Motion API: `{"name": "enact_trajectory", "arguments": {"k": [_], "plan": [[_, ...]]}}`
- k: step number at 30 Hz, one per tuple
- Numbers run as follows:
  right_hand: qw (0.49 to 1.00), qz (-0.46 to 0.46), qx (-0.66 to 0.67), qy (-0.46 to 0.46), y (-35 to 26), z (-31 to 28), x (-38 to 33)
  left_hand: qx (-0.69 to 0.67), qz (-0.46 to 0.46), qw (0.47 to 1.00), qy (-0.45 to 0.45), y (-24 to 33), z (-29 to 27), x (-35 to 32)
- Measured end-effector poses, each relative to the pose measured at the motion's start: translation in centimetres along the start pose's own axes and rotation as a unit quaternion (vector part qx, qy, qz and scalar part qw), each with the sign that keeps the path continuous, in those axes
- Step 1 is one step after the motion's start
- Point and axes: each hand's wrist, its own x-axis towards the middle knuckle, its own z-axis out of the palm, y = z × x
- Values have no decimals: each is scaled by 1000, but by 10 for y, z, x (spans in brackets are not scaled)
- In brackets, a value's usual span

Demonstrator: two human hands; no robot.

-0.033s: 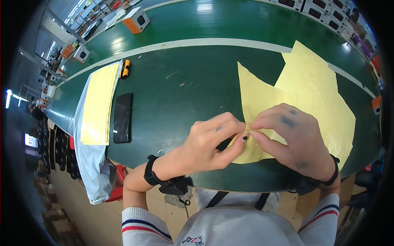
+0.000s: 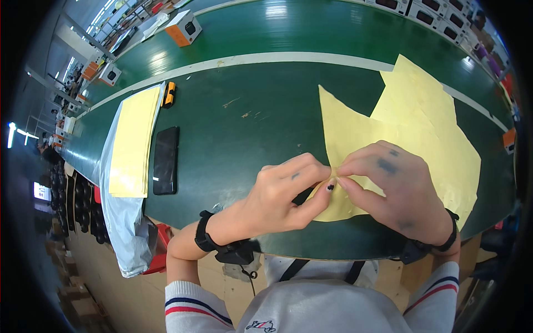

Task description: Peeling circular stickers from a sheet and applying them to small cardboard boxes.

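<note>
Yellow sheet (image 2: 351,125), thin and pointed at its upper left corner, lies on the right half of a dark green bench (image 2: 239,133), its near part pinched between two bare hands. The left hand (image 2: 291,191) has thumb and forefinger closed on the sheet; the right hand (image 2: 388,183) meets it almost tip to tip, its thumb and forefinger pinching the same spot, with a rounded gap behind the fingertips. More yellow sheets (image 2: 458,161) lie loosely overlapped beyond and beside the right hand. On the left, a neat yellow stack (image 2: 132,144) rests on a pale plastic bag (image 2: 126,238) that droops over the bench edge. Just beside the stack are a black phone (image 2: 166,161) and, farther off, an orange-and-black tool (image 2: 169,95) (its exact kind is hard to tell). Across the bench stands an orange-and-white box (image 2: 184,28).
</note>
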Motion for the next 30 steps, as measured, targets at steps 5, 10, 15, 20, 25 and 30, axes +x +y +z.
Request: {"name": "enact_trajectory", "arguments": {"k": [5,10,15,20,25,30], "plan": [[999,-11,-39,5,-2,4,-3,37,6,999,-4,1,1,0],[1000,-18,-21,4,3,0,0,11,0,1000,-2,0,0,1],[991,88,98,-13,11,-6,3,-19,-14,1000,7,-1,-1,2],[997,46,56,-12,9,-2,1,-22,-6,1000,11,-2,0,2],[1000,12,21,-8,5,0,1,17,5,1000,7,-2,1,0],[1000,-3,11,10,3,3,2,25,6,1000,5,-1,0,0]]}}
